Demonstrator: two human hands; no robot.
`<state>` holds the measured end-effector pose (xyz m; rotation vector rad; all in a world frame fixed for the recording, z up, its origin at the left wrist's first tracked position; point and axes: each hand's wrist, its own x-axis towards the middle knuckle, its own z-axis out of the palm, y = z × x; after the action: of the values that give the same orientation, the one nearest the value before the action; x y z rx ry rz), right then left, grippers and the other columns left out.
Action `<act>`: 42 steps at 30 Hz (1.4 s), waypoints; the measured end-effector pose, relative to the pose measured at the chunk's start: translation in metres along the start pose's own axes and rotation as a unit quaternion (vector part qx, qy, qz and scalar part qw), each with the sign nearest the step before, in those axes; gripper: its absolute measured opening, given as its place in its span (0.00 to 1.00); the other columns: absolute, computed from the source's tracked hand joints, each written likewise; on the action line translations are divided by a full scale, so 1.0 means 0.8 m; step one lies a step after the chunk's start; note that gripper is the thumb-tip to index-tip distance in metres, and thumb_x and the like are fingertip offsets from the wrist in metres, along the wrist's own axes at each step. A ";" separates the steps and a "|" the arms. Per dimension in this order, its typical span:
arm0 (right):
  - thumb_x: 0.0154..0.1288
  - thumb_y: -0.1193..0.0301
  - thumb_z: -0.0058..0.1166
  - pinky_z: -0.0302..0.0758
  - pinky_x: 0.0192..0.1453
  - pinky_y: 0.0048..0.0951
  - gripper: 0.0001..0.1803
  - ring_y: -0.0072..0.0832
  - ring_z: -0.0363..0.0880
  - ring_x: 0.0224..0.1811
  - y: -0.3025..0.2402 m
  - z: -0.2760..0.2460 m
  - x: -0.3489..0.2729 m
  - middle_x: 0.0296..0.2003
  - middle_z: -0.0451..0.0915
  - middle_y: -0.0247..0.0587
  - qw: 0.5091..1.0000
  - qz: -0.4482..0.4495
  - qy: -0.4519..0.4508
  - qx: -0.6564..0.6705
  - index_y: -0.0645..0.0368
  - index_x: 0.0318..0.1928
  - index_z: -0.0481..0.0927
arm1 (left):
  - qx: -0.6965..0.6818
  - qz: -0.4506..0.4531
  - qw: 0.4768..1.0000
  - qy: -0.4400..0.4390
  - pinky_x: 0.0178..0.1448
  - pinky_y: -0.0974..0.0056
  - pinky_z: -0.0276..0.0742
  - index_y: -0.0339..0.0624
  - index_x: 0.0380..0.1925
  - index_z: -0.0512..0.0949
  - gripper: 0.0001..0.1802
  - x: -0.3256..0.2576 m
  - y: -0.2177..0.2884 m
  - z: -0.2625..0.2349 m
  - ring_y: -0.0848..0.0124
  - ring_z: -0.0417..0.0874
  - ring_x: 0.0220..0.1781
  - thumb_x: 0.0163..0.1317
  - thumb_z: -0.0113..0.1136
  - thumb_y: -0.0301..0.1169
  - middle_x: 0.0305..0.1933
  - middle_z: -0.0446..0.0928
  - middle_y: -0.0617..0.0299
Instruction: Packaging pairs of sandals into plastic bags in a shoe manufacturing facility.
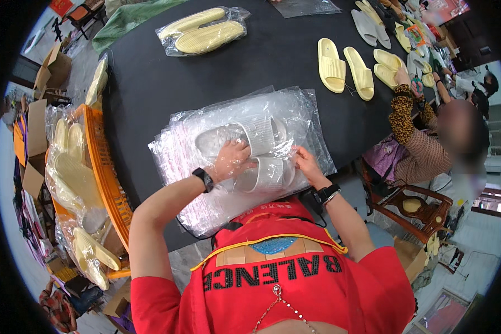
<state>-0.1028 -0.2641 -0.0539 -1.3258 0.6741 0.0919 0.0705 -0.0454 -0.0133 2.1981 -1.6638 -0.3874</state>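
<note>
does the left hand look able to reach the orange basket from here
Probably yes: only flat plastic bags and black table seem to lie between the left hand and the orange basket.

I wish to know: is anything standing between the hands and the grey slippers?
Nothing bulky is visible between. The left hand is at the slippers; the right hand is beside them, at the clear film. I cannot tell if it separates the left hand from them.

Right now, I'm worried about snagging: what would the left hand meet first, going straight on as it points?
The left hand would probably meet the farther grey slipper's wide ribbed strap, though clear plastic film may lie between; depth is unclear.
</note>
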 end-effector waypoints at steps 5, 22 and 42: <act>0.63 0.68 0.47 0.68 0.39 0.19 0.21 0.20 0.71 0.37 0.014 -0.001 0.018 0.37 0.73 0.34 0.998 -0.066 -0.006 -0.019 0.59 0.56 0.66 | -0.034 -0.034 0.999 -0.005 0.51 0.51 0.62 0.39 0.41 0.74 0.21 0.022 0.007 0.019 0.54 0.68 0.48 0.47 0.57 0.37 0.45 0.69 0.50; 0.64 0.67 0.47 0.73 0.49 0.31 0.26 0.27 0.71 0.51 -0.005 0.034 0.030 0.51 0.71 0.39 0.993 0.092 -0.015 0.076 0.57 0.60 0.58 | -0.020 -0.086 0.992 0.096 0.45 0.52 0.65 0.36 0.35 0.74 0.19 -0.027 -0.036 0.015 0.52 0.70 0.44 0.37 0.55 0.27 0.39 0.71 0.48; 0.58 0.64 0.52 0.71 0.37 0.31 0.12 0.25 0.74 0.30 0.066 0.001 0.034 0.26 0.78 0.38 0.953 -0.093 0.086 -0.274 0.61 0.35 0.78 | -0.067 -0.209 0.974 0.063 0.66 0.47 0.50 0.36 0.53 0.64 0.35 -0.150 -0.077 0.037 0.49 0.57 0.63 0.41 0.58 0.32 0.58 0.63 0.45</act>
<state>-0.1031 -0.2576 -0.1130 -1.9449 0.6922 0.0078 0.0785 0.0820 -0.0665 2.4052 -1.0706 -0.4423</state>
